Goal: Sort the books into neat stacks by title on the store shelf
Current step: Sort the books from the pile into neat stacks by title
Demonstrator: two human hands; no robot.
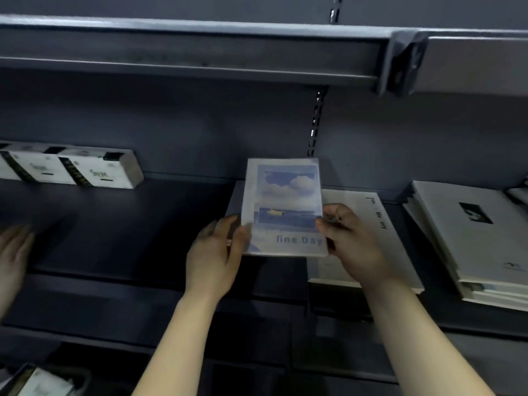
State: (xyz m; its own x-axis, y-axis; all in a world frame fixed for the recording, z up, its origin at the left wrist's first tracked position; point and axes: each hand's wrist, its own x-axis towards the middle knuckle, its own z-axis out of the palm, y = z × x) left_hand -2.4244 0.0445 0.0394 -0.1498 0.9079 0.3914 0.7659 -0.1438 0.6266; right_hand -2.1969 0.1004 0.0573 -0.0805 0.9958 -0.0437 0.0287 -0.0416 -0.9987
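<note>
Here left hand (213, 254), right hand (353, 242) pinch book (283, 192) edges; shelf (128, 224) stretches leftward

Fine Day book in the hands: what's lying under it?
Partly under the Fine Day book, a white book lies flat on the shelf. Its left part is covered, so unseen.

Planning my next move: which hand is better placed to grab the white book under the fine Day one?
Likely right: the right hand is over that white book; the left hand grips the far edge of the fine Day book.
</note>
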